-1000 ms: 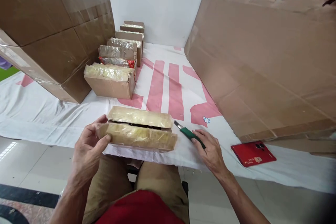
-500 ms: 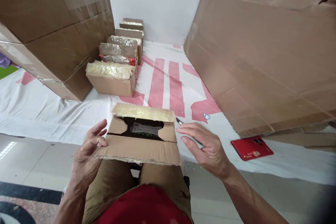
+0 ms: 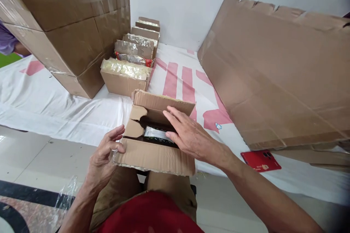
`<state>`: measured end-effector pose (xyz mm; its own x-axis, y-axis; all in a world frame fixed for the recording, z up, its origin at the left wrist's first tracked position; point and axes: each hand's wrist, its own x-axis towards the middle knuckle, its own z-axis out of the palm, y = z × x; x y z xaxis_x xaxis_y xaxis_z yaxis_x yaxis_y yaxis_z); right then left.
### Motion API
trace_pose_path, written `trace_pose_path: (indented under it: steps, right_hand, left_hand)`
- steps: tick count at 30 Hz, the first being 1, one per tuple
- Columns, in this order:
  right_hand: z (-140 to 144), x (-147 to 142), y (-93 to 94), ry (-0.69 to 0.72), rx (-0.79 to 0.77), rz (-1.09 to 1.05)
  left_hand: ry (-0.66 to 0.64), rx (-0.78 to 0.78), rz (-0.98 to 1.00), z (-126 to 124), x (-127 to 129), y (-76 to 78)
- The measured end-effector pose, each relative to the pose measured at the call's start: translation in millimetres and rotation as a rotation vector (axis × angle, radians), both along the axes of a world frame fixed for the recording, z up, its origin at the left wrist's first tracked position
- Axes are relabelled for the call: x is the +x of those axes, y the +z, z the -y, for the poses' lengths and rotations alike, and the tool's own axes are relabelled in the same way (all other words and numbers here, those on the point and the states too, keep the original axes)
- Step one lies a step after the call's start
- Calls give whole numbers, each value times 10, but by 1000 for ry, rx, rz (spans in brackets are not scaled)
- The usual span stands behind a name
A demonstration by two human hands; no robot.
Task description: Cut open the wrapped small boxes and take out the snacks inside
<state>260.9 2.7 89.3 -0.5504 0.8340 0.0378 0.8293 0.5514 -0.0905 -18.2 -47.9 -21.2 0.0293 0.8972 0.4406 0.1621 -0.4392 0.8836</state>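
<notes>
An opened cardboard box (image 3: 154, 154) rests above my lap at the table's front edge, its flaps raised. Inside lies a dark packet with a pale label (image 3: 154, 133), partly covered by my right hand. My left hand (image 3: 105, 156) grips the box's left side, thumb on the front flap and the other fingers beside it. Across the right part of the opening reaches my right hand (image 3: 188, 133), fingers stretched out near the back flap and thumb by the packet. The knife seen earlier is out of sight; my right palm is hidden.
Several opened cartons (image 3: 125, 80) stand in a row behind the box. Stacked large cartons (image 3: 73, 51) rise at left, and a big cardboard sheet (image 3: 279, 76) leans at right. A red phone (image 3: 261, 161) lies on the white cloth (image 3: 82, 116). Another person's sleeve (image 3: 7, 40) shows far left.
My right hand has moved left from beside the box to over its opening, and the knife no longer shows. The back flap now stands up. My left hand keeps its hold.
</notes>
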Motion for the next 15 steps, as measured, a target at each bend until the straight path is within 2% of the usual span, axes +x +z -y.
trace_pose_path:
  steps: [4, 7, 9, 12, 15]
  right_hand:
    - [-271, -111, -95, 144, -121, 147]
    - [-436, -228, -237, 225, -259, 257]
    - [-507, -318, -370, 214, -326, 296]
    - [-560, -439, -548, 160, -335, 281]
    - [-559, -495, -549, 137, -308, 217]
  left_hand:
    - [-5, -22, 29, -20, 1, -33]
    - [-33, -36, 23, -32, 12, -47]
    - [-40, -45, 22, -40, 30, -53]
    - [-25, -48, 36, -51, 66, -47]
    - [-15, -43, 61, -52, 98, -5]
